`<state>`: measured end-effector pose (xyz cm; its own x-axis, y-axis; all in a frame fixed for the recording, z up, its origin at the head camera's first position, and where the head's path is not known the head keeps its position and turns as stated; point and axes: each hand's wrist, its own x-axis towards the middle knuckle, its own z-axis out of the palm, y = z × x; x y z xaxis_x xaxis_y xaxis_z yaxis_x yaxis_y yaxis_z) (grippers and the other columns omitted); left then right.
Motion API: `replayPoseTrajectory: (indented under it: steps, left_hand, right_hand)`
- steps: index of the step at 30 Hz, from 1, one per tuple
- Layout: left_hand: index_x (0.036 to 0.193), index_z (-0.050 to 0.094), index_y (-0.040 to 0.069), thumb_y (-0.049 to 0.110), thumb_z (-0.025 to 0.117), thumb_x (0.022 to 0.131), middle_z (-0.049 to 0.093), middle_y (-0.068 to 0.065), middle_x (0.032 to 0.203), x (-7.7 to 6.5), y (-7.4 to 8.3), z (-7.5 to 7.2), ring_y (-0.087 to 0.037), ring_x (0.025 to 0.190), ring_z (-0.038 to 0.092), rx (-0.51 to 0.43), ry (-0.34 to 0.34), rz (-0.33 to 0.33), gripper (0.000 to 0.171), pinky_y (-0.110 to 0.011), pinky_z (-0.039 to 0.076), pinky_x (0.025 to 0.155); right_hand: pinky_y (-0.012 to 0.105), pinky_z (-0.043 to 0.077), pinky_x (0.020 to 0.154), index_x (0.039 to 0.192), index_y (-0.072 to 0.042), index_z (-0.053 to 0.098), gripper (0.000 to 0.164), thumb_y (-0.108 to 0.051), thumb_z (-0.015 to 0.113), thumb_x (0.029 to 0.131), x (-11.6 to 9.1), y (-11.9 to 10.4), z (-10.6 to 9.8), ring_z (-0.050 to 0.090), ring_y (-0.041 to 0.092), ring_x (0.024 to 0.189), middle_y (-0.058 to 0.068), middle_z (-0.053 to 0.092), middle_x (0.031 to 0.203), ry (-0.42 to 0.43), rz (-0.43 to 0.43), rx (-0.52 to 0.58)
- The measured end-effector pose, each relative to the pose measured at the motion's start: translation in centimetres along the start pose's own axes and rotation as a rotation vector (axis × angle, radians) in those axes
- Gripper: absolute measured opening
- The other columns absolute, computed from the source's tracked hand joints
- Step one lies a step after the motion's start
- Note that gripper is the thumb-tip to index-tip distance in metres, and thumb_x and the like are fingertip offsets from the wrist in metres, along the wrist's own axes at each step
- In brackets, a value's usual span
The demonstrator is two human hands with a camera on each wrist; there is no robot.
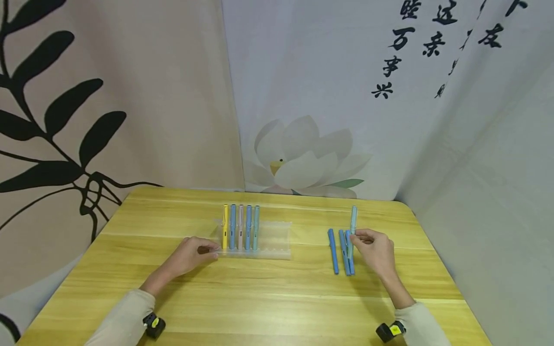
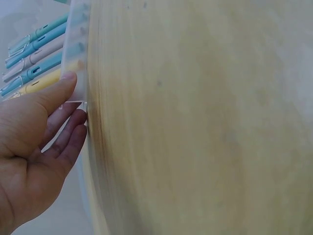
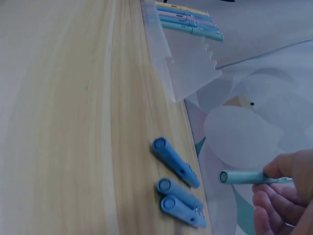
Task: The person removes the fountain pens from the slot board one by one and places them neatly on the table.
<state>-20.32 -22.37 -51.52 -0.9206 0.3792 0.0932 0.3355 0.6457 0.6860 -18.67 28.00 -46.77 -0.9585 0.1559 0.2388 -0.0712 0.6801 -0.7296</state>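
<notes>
My left hand (image 1: 190, 257) pinches the left end of a clear plastic pen stand (image 1: 274, 240), thumb over its front lip in the left wrist view. Side by side in the stand's left part lie a yellow pen (image 1: 225, 230), a blue pen (image 1: 232, 230), a pale pink pen (image 1: 240, 230), a second blue pen (image 1: 248, 230) and a green pen (image 1: 256, 230). At the right, my right hand (image 1: 377, 251) holds a mint green pen (image 3: 244, 177) between thumb and fingers, raised over the table. Beside it lie three blue pens, one apart (image 1: 333, 252) and two close together (image 3: 181, 191).
The wooden table (image 1: 259, 302) reaches back to a printed curtain (image 1: 303, 96) with a lotus and dark characters. Another curtain (image 1: 489, 168) hangs along the right side. Each wrist wears a small black camera, such as the left one (image 1: 154, 326).
</notes>
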Motion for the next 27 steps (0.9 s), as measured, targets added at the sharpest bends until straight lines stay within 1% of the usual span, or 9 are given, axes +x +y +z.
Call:
replayPoseTrajectory:
  steps: [1, 6, 11, 14, 20, 23, 24, 27]
  left_hand:
    - [0.111, 0.079, 0.012, 0.018, 0.076, 0.093, 0.077, 0.0, 0.106, 0.0, 0.0, 0.0, -0.014, 0.095, 0.069, 0.003, 0.001, 0.007, 0.019, -0.034, 0.058, 0.083]
    - [0.112, 0.079, 0.014, 0.018, 0.077, 0.093, 0.077, 0.002, 0.106, 0.1, 0.0, 0.1, -0.012, 0.096, 0.069, 0.014, 0.003, -0.003, 0.019, -0.035, 0.058, 0.085]
    - [0.111, 0.079, 0.013, 0.019, 0.077, 0.093, 0.077, 0.001, 0.106, 0.0, 0.0, 0.1, -0.012, 0.094, 0.069, 0.008, 0.005, -0.003, 0.02, -0.035, 0.058, 0.083]
    - [0.111, 0.079, 0.012, 0.02, 0.076, 0.093, 0.077, -0.001, 0.106, 0.0, 0.0, 0.1, -0.013, 0.094, 0.069, 0.011, 0.01, 0.01, 0.02, -0.038, 0.059, 0.083]
    - [0.112, 0.079, 0.013, 0.021, 0.076, 0.094, 0.077, 0.0, 0.106, 0.0, 0.0, -0.1, -0.013, 0.095, 0.069, 0.015, 0.005, 0.005, 0.02, -0.039, 0.058, 0.084]
    - [0.111, 0.079, 0.013, 0.021, 0.077, 0.093, 0.077, 0.001, 0.105, 0.1, 0.0, -0.1, -0.012, 0.094, 0.068, 0.012, 0.0, -0.009, 0.02, -0.036, 0.058, 0.083]
    - [0.112, 0.079, 0.013, 0.021, 0.076, 0.094, 0.077, 0.001, 0.106, 0.1, 0.0, -0.1, -0.012, 0.094, 0.068, 0.014, -0.002, -0.004, 0.02, -0.036, 0.058, 0.083]
    - [0.111, 0.079, 0.014, 0.021, 0.077, 0.093, 0.077, 0.002, 0.105, 0.1, -0.1, 0.0, -0.011, 0.094, 0.068, 0.013, 0.0, -0.017, 0.02, -0.033, 0.057, 0.083]
  right_hand:
    - [0.023, 0.055, 0.067, 0.108, -0.003, 0.078, 0.026, -0.025, 0.075, 0.095, 0.0, 0.1, -0.1, 0.073, 0.023, 0.084, 0.01, 0.078, 0.095, -0.003, 0.008, -0.007]
    - [0.023, 0.053, 0.065, 0.108, -0.002, 0.078, 0.026, -0.024, 0.074, 0.095, 0.2, 1.0, -0.6, 0.07, 0.02, 0.082, 0.01, 0.078, 0.095, -0.023, 0.039, -0.043]
    - [0.023, 0.052, 0.063, 0.107, -0.001, 0.078, 0.026, -0.023, 0.075, 0.094, 0.2, 1.9, -0.9, 0.07, 0.017, 0.079, 0.011, 0.077, 0.093, -0.039, 0.054, -0.078]
    - [0.025, 0.053, 0.064, 0.107, -0.001, 0.078, 0.026, -0.023, 0.075, 0.094, 0.1, 2.6, -0.9, 0.071, 0.019, 0.079, 0.011, 0.078, 0.093, -0.042, 0.064, -0.096]
    - [0.034, 0.055, 0.068, 0.106, 0.0, 0.078, 0.026, -0.022, 0.075, 0.093, -0.1, 3.6, -0.9, 0.073, 0.028, 0.084, 0.012, 0.078, 0.091, -0.068, 0.092, -0.129]
    - [0.033, 0.054, 0.066, 0.106, 0.001, 0.078, 0.027, -0.022, 0.075, 0.093, -0.3, 3.9, -0.9, 0.073, 0.029, 0.085, 0.013, 0.078, 0.091, -0.085, 0.113, -0.139]
    - [0.032, 0.053, 0.065, 0.105, 0.001, 0.079, 0.026, -0.023, 0.075, 0.093, -0.3, 4.0, -0.9, 0.073, 0.029, 0.084, 0.013, 0.078, 0.091, -0.087, 0.119, -0.145]
    - [0.03, 0.052, 0.064, 0.104, 0.001, 0.079, 0.027, -0.023, 0.076, 0.092, -0.4, 4.3, -0.9, 0.073, 0.026, 0.081, 0.013, 0.078, 0.09, -0.093, 0.132, -0.152]
